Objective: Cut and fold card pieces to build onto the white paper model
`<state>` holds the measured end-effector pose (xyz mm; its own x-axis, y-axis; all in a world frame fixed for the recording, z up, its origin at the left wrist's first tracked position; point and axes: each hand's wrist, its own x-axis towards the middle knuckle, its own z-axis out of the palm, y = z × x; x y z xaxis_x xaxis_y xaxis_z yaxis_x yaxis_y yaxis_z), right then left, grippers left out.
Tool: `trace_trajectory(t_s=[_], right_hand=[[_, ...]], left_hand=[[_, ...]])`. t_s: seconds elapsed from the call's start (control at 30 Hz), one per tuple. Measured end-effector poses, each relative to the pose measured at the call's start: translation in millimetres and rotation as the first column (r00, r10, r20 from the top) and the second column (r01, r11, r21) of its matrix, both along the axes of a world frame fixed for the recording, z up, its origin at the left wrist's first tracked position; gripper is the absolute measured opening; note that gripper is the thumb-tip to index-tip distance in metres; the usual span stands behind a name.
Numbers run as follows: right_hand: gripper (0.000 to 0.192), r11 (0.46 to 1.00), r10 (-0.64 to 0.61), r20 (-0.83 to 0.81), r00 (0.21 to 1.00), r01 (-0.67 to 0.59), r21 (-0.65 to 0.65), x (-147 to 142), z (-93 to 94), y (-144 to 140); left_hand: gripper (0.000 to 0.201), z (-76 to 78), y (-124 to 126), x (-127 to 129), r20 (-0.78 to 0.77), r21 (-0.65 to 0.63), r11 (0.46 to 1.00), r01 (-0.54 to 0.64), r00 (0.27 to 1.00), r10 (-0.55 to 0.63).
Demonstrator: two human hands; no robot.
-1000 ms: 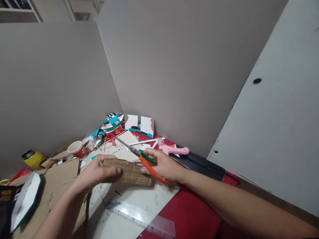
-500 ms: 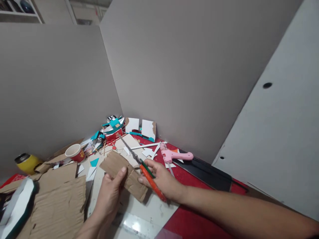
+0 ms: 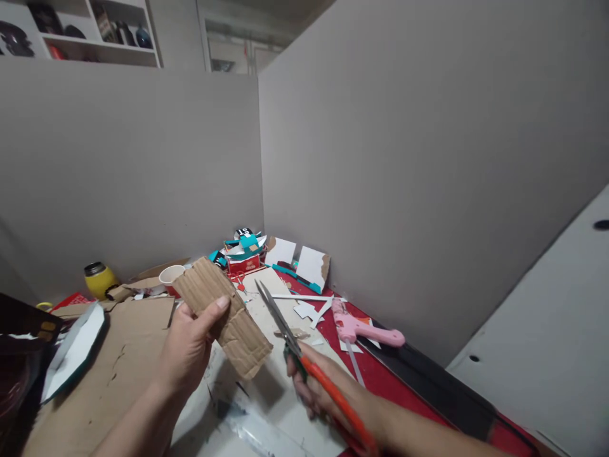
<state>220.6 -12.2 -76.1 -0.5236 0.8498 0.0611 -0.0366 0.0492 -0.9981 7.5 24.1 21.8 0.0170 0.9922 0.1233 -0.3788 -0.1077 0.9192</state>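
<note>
My left hand (image 3: 190,339) grips a strip of brown corrugated cardboard (image 3: 216,298), thumb on top and fingers behind it. The strip is tilted above the pale work board (image 3: 280,416), its lower end pointing to the right. In my right hand (image 3: 328,384) is a pair of scissors (image 3: 280,320) with orange and green handles. Their blades, slightly parted, point up and away, to the right of the cardboard and apart from it. A small brown scrap (image 3: 292,332) lies on the board just behind the blades.
A pink glue gun (image 3: 364,328) rests on the red surface at right. Behind are a paper cup (image 3: 172,275), a teal-and-red paper model (image 3: 245,251) and white pieces (image 3: 311,266). Large cardboard (image 3: 137,343) and a yellow container (image 3: 99,281) occupy the left. Grey partitions (image 3: 380,158) enclose the back.
The scissors in my right hand have moved away from the cardboard, down and to the right. My left hand has tilted the strip up more. The view has swung left.
</note>
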Motion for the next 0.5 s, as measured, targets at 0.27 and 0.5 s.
trace_trajectory(t_s=[0.27,0.5], right_hand=[[0.067,0.963,0.039,0.163,0.986,-0.08,0.256,3,11.3,0],[0.05,0.928,-0.066,0.264,0.962,-0.038,0.371,3,11.9,0]], left_hand=[[0.027,0.1,-8,-6,-0.11,0.018,0.999,0.051,0.993,-0.049],[0.028,-11.2,-5,3,-0.15,-0.008,0.998,0.07,0.986,-0.07]])
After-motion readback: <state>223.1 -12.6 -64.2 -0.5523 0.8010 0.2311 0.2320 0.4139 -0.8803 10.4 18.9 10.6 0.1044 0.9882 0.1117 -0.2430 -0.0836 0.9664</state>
